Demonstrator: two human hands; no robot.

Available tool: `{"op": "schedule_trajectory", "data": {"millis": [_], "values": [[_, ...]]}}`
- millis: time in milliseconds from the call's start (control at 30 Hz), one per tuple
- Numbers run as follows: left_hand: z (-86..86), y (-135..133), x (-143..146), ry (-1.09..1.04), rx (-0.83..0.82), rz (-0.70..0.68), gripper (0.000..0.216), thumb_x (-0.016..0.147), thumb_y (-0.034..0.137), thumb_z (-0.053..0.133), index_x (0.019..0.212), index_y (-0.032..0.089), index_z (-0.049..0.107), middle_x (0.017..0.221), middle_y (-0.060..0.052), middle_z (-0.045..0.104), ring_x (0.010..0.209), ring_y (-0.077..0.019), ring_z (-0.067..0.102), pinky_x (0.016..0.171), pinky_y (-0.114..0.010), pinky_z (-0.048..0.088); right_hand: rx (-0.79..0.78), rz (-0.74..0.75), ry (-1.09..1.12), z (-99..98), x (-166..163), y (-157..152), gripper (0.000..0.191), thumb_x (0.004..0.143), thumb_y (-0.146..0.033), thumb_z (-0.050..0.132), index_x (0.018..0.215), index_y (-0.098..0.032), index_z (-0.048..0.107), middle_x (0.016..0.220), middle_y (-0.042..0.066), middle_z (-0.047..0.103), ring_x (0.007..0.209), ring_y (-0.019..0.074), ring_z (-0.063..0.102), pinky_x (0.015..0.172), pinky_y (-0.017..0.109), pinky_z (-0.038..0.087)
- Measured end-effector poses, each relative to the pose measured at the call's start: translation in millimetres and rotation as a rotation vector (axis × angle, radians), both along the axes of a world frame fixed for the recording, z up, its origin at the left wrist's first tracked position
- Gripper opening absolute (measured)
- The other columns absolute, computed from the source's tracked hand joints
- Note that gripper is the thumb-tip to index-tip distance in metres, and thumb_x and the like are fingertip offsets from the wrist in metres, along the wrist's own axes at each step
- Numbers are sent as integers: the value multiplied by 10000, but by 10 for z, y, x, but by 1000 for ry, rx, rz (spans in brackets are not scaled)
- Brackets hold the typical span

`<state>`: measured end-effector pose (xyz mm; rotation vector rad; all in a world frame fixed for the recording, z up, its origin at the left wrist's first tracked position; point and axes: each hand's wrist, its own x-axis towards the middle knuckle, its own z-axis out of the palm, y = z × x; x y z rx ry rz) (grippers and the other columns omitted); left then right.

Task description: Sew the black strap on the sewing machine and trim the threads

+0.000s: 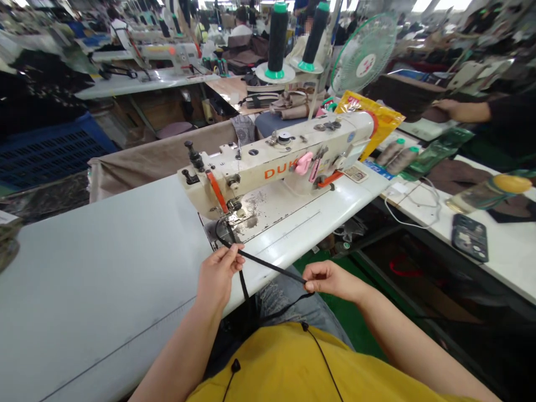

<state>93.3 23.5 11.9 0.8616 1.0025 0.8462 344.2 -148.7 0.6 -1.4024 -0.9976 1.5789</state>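
Note:
A cream sewing machine [276,162] with orange lettering stands on the white table [104,268]. A thin black strap [268,264] runs from under the machine's needle area toward me. My left hand [218,273] pinches the strap near the table's front edge. My right hand [329,278] pinches the same strap further right, off the table edge, so a short length is stretched between both hands. More strap hangs down toward my lap.
Two dark thread cones [278,39] stand behind the machine, beside a green fan [364,53] and a yellow packet [377,120]. On the right table lie a phone [469,237], thread spools [396,153] and a bottle [489,192]. Another person's arm [464,110] reaches in far right.

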Motion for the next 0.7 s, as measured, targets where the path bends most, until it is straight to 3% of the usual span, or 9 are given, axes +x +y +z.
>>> {"op": "schedule_trajectory", "data": {"millis": [167, 700], "values": [[-25, -3, 24, -8, -19, 44, 519, 618, 538, 948, 828, 98, 772, 761, -48, 664, 650, -105, 567, 563, -214, 456, 22, 13, -61, 114, 103, -25, 491, 766, -615, 871, 806, -154, 706, 728, -2, 661, 693, 145, 589, 693, 277, 473], [-11, -11, 28, 4, -17, 60, 530, 591, 532, 960, 812, 96, 757, 791, -46, 678, 636, -95, 562, 545, -212, 447, -3, 43, -83, 105, 185, -50, 489, 755, -601, 882, 866, -148, 736, 818, 21, 716, 758, 164, 644, 754, 295, 517]]}}
